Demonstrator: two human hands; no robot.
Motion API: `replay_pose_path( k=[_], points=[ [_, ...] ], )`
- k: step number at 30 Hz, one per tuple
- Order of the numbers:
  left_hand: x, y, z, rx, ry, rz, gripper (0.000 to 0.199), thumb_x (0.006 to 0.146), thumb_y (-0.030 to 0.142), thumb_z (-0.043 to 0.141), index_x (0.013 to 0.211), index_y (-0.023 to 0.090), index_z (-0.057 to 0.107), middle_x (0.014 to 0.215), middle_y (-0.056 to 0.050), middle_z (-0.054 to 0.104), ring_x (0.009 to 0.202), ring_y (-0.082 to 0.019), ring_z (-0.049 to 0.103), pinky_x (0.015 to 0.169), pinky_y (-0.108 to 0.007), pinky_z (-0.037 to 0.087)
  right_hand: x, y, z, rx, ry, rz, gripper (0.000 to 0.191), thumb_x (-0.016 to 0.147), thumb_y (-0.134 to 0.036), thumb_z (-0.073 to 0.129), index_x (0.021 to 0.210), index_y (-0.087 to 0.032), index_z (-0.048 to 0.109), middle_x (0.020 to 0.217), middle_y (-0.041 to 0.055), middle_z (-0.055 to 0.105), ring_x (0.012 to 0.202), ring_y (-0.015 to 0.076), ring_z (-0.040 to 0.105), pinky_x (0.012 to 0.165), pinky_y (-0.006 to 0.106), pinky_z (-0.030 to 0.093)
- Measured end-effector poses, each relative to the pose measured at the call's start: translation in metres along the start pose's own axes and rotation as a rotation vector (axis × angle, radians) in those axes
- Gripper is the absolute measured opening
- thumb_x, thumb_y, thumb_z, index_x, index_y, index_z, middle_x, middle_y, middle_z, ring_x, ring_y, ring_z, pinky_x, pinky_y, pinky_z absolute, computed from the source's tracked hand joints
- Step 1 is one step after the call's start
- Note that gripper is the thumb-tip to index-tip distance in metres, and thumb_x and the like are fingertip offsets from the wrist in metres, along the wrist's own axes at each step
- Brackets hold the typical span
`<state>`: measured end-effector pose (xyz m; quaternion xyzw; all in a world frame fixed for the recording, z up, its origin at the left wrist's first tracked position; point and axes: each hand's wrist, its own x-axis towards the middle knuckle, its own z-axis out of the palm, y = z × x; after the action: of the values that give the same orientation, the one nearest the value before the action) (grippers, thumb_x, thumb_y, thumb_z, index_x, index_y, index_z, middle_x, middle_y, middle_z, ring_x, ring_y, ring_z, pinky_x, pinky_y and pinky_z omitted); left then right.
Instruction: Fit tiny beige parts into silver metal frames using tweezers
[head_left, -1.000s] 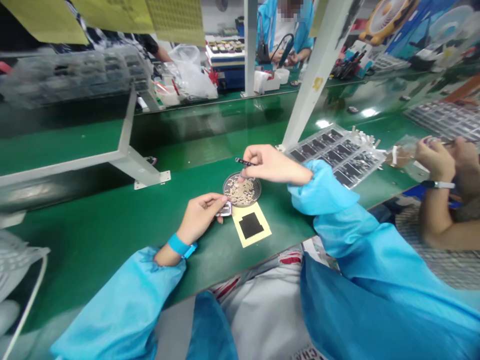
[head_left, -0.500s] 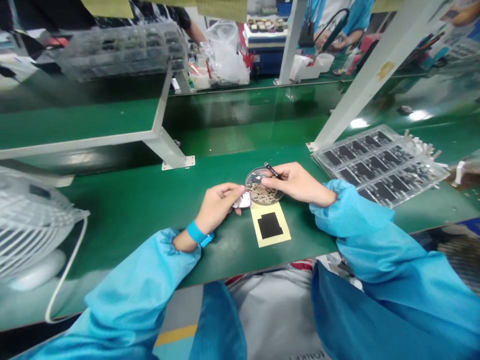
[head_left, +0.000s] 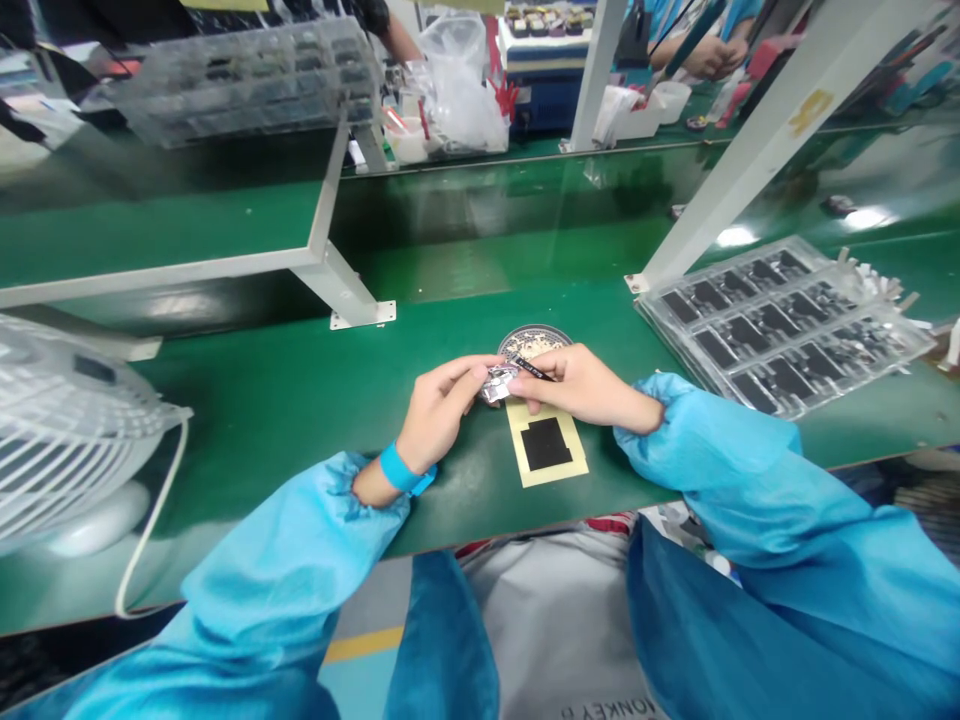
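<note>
Between thumb and fingers, my left hand (head_left: 442, 405) grips a small electronic device (head_left: 498, 383) with a white and silver face; its far side is hidden by the fingers. My right hand (head_left: 589, 385) is closed around black tweezers (head_left: 534, 369) with pale lettering, and their tip end is at the device. Just behind both hands lies a round dish (head_left: 537, 335) of small pale parts, partly covered by the fingers. Below them on the table is a yellow sheet (head_left: 581, 466) bearing a black square-like piece (head_left: 546, 444).
A clear compartment tray (head_left: 757, 345) of dark parts lies right, beside a slanted white post (head_left: 739, 165). A white fan (head_left: 82, 430) with its cable is at left. A raised shelf (head_left: 157, 220) carries clear trays (head_left: 247, 85). Other people's hands (head_left: 712, 57) show across the bench.
My right hand has moved left and down from over the dish, bringing the tweezers to the device. The left hand has turned the device slightly. The view has shifted a little.
</note>
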<state>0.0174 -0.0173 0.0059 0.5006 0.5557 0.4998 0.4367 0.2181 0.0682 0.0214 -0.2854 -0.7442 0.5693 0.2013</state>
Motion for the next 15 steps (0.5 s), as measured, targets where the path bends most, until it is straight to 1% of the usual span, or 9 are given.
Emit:
replay_pose_path(
  k=[2, 5, 7, 10, 12, 15],
  points=[
    [-0.0006, -0.0005, -0.0001, 0.008, 0.02, 0.042, 0.037, 0.094, 0.047, 0.065, 0.112, 0.019, 0.081, 0.081, -0.004, 0.074, 0.061, -0.012, 0.051, 0.056, -0.025, 0.039, -0.0004, -0.0003, -0.0013, 0.001, -0.002, 0.033, 0.043, 0.088, -0.051, 0.073, 0.064, -0.015, 0.072, 0.065, 0.001, 0.068, 0.061, 0.0101, 0.055, 0.058, 0.024, 0.038],
    [-0.0003, -0.0008, -0.0005, -0.022, 0.036, 0.055, 0.035, 0.094, 0.046, 0.065, 0.112, 0.02, 0.081, 0.082, -0.004, 0.074, 0.059, -0.01, 0.047, 0.055, -0.024, 0.037, -0.0005, -0.0004, -0.0017, 0.013, -0.013, 0.055, 0.044, 0.089, -0.051, 0.072, 0.064, -0.014, 0.071, 0.064, 0.0005, 0.067, 0.059, 0.0089, 0.052, 0.057, 0.024, 0.035],
    [0.0001, -0.0005, -0.0007, -0.055, 0.022, 0.047, 0.036, 0.095, 0.045, 0.065, 0.114, 0.02, 0.081, 0.078, -0.004, 0.074, 0.059, -0.01, 0.049, 0.054, -0.024, 0.037, -0.0003, -0.0003, -0.0013, 0.025, -0.002, 0.057, 0.045, 0.089, -0.051, 0.071, 0.064, -0.014, 0.071, 0.065, 0.0005, 0.066, 0.06, 0.0091, 0.052, 0.058, 0.024, 0.035],
    [0.0001, 0.0001, -0.0003, -0.098, -0.001, 0.048, 0.035, 0.095, 0.041, 0.065, 0.117, 0.018, 0.079, 0.076, -0.005, 0.074, 0.061, -0.012, 0.056, 0.054, -0.024, 0.04, 0.0003, 0.0001, -0.0008, 0.059, 0.017, 0.072, 0.047, 0.087, -0.054, 0.073, 0.063, -0.014, 0.069, 0.065, 0.0008, 0.066, 0.06, 0.0093, 0.051, 0.058, 0.024, 0.035],
    [-0.0001, -0.0005, 0.0006, -0.116, -0.009, 0.064, 0.033, 0.094, 0.038, 0.067, 0.117, 0.017, 0.078, 0.083, -0.007, 0.077, 0.065, -0.013, 0.061, 0.056, -0.024, 0.044, 0.0007, 0.0007, -0.0007, 0.081, 0.024, 0.089, 0.047, 0.085, -0.055, 0.073, 0.064, -0.014, 0.069, 0.065, 0.0011, 0.066, 0.059, 0.0092, 0.05, 0.057, 0.025, 0.033],
    [-0.0003, -0.004, 0.0025, -0.11, -0.021, 0.11, 0.037, 0.088, 0.035, 0.075, 0.12, 0.017, 0.076, 0.1, -0.009, 0.078, 0.075, -0.016, 0.068, 0.066, -0.026, 0.054, 0.0011, 0.0027, -0.0006, 0.11, 0.043, 0.112, 0.045, 0.084, -0.055, 0.075, 0.066, -0.014, 0.07, 0.065, 0.0013, 0.066, 0.058, 0.0089, 0.048, 0.056, 0.025, 0.032]
  ],
)
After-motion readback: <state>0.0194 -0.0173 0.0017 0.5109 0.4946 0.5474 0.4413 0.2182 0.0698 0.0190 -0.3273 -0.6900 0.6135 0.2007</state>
